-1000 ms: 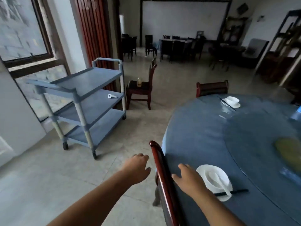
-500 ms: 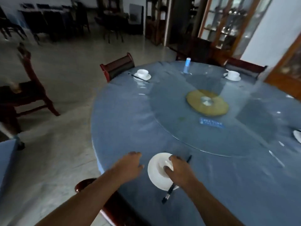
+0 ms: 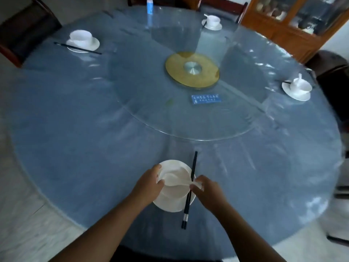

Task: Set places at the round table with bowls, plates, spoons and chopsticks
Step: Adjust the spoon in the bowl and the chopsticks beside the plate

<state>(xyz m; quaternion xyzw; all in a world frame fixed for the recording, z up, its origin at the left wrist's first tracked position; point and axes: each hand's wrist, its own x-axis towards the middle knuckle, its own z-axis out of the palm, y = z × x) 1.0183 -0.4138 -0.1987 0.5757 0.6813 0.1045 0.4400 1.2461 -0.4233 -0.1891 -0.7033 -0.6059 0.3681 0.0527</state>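
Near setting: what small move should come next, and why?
Probably settle the spoon in the bowl and let go. The right hand pinches its handle over the chopsticks, the left hand grips the bowl's rim, and the bowl already sits on its plate.

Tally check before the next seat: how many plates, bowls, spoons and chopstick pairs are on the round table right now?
Plates: 4
Bowls: 4
Chopstick pairs: 4
Spoons: 3 plainly seen; cannot tell whether the far-left bowl has one
Total: 15 seen
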